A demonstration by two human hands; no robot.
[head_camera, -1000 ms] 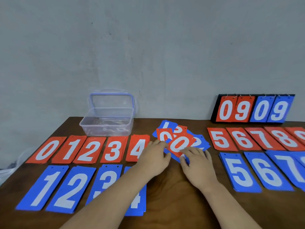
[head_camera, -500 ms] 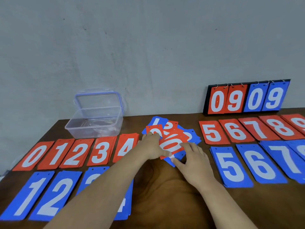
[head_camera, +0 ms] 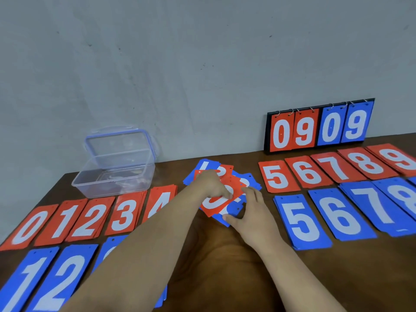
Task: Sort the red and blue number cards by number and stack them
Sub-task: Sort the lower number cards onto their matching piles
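L hand point(head_camera: 211, 184) lies on the loose pile point(head_camera: 207, 165), fingers bent down, index tip pressing the red 0 card point(head_camera: 215, 204) that tops the pile's near side. Its thumb's hidden, so I can't tell if it pinches that card or only pins it. R hand point(head_camera: 253, 212) curls round the pile's near-right edge, thumb tip against the near blue corner, fingers over the top cards. Looks to me like R steadies the heap while L works the 0 free, prob. because thin slick cards slide as a bunch if nothing holds them.

The pile sits mid-table btw the two sorted halves, red and blue mixed at odd angles, so either hand has a short reach to any stack. Left of it, red stacks 0–4 point(head_camera: 121, 212) run in a row w/ the left blue stacks point(head_camera: 56, 282) in a nearer row, partly under the L forearm. Only blue 1 and 2 read clearly there. Right of it lie red stacks 5–9 point(head_camera: 304, 174), w/ blue stacks 5–8 point(head_camera: 337, 217) nearer. Numbers rise left to right, red behind blue, which makes a target quick to find. I'd guess the 0 goes to the far-left red stack.

The table point(head_camera: 220, 273) is dark brown wood, glossy. Along its back: a clear plastic box point(head_camera: 112, 176), lid up, and a flip scoreboard point(head_camera: 320, 127) reading 09 09, before a plain grey wall point(head_camera: 202, 64).
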